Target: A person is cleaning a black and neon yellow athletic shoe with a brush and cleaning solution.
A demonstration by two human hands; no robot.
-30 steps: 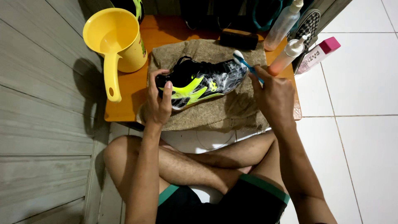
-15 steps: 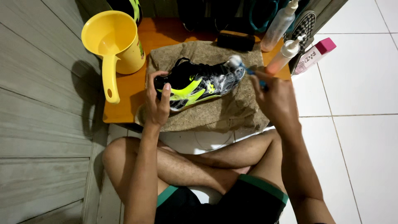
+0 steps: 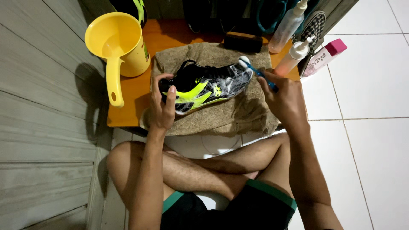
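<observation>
White floor tiles on the right, grey plank wall on the left, w/ a low orange wooden table between them at the top of the view. Person sits cross-legged on the floor in front of it, bare knees below the table edge.

On the table lies a folded tan towel, and on that towel a black sneaker w/ neon-yellow streaks, lying on its side, toe to the right, white foam over the toe area. Left hand is wrapped round the heel end, thumb on top, fingers curled under, pinning the shoe to the towel. Right hand is closed round the blue handle of a toothbrush; white brush head touches the foamy toe of the sneaker.

Yellow plastic dipper stands on the table's left part, handle pointing down toward the person. Dark brush block sits at the towel's far edge. Two clear pump/spray bottles stand at the table's right end, near the right hand. Pink-capped white tube lies on the tiles just beside them.
</observation>
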